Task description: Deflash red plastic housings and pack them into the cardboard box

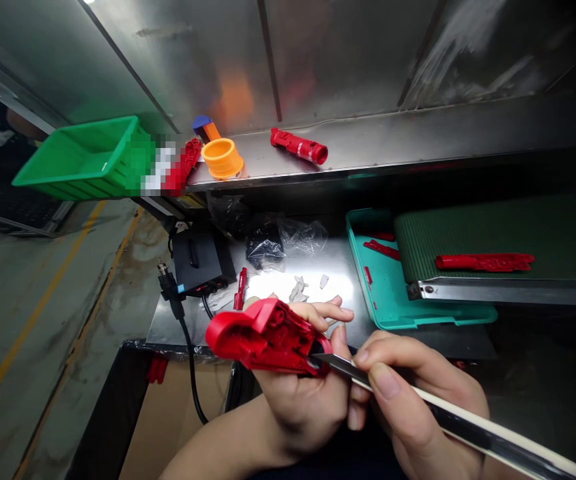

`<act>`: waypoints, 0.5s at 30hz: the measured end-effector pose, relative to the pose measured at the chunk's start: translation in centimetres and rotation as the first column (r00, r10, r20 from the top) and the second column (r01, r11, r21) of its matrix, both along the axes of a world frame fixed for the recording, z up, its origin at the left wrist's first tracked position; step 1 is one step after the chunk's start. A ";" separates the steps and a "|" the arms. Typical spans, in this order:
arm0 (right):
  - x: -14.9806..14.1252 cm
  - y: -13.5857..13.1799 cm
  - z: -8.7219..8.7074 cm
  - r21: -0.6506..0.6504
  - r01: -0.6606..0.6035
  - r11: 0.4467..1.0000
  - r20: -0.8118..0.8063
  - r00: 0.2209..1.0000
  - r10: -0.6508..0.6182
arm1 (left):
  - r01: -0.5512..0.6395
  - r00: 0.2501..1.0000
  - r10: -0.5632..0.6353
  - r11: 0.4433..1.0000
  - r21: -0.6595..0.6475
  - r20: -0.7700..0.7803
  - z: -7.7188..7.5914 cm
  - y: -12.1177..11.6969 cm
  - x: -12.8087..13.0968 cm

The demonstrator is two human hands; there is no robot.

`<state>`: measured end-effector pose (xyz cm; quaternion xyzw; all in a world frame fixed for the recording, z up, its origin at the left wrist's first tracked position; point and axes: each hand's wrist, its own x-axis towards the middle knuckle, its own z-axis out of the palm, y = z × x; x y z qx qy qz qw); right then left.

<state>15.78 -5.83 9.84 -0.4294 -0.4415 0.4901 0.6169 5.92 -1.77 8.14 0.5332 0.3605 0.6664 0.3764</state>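
Observation:
My left hand [308,400] is closed round a red plastic housing [263,340], a moulded shell whose ribbed, hollow inside faces up. Some fingers of that hand reach out past the shell's far side. Between the thumb and fingers of my right hand [418,387] is a long, thin utility knife [438,407], dark with pale edges. Its slanted tip lies at the right end of the housing, by the round opening; whether it touches the plastic I cannot tell. Both hands are close together above the front of the metal bench [168,320].
A metal shelf [393,140] carries a red tube [299,147], an orange ring [222,159] and a green bin [78,160]. To the right, a teal tray [363,260] meets a green conveyor [493,227] bearing a red part [485,262]. A black box [201,257] and cable [188,353] stand left.

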 end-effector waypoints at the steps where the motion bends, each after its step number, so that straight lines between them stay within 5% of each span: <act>1: -0.1 0.0 0.1 -0.001 -0.015 1.000 -0.012 1.000 0.015 | 0.025 1.000 -0.024 0.999 -0.030 0.007 0.2 0.0 -0.2; 4: 0.0 0.2 -0.2 0.045 -0.009 0.999 -0.075 0.997 0.012 | 0.143 0.988 -0.125 0.960 -0.242 0.087 0.8 0.3 -0.9; 7: 0.8 1.1 -2.9 0.169 0.156 0.973 -0.057 0.987 -0.149 | 0.368 0.925 -0.257 0.796 -0.481 0.281 1.2 1.0 -2.0; 10: 2.3 2.5 -9.0 0.236 0.314 0.920 0.343 0.859 -0.381 | 0.511 0.851 -0.284 0.642 -0.572 0.442 1.0 1.7 -3.3; 11: 2.8 2.9 -11.5 0.205 0.315 0.927 0.538 0.754 -0.376 | 0.525 0.840 -0.269 0.623 -0.580 0.471 0.8 1.8 -3.7; 15: 3.8 3.8 -21.1 0.032 0.160 0.987 0.724 0.677 -0.133 | 0.573 0.798 -0.270 0.618 -0.538 0.539 0.2 1.9 -5.1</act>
